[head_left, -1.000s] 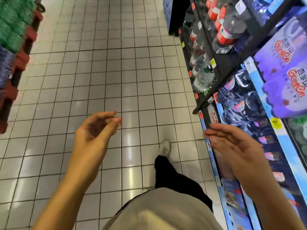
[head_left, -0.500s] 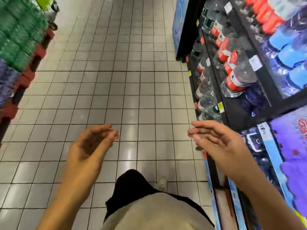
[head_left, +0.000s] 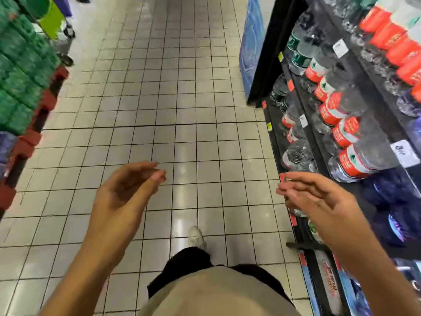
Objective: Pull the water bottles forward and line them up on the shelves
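Clear plastic water bottles (head_left: 355,160) with red labels stand on the black shelves (head_left: 316,142) at right — probably full, heavy, slick, walls giving under squeeze; take each round the labelled middle. Left hand (head_left: 124,192) and right hand (head_left: 319,201) hang loose, holding nothing.
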`<move>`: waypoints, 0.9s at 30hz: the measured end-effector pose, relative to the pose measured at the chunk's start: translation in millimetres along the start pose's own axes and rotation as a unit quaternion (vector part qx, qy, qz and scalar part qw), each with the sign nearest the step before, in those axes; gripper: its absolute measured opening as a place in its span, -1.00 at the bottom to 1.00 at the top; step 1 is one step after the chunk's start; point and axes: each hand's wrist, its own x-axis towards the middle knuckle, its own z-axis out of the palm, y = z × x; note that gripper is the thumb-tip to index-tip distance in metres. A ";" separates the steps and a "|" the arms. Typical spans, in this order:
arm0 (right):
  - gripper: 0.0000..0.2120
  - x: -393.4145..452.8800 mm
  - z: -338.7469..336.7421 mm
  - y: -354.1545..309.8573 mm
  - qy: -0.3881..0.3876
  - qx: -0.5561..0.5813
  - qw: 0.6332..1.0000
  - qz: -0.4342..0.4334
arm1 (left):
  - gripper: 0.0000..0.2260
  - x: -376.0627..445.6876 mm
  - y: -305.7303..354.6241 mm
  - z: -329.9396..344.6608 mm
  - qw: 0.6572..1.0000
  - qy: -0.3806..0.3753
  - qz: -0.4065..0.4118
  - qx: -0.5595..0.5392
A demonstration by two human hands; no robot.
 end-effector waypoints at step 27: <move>-0.67 231.9 -129.6 -77.0 0.385 0.078 0.919 -0.011 | -0.67 395.8 121.6 324.6 0.911 -0.403 0.085 -0.026</move>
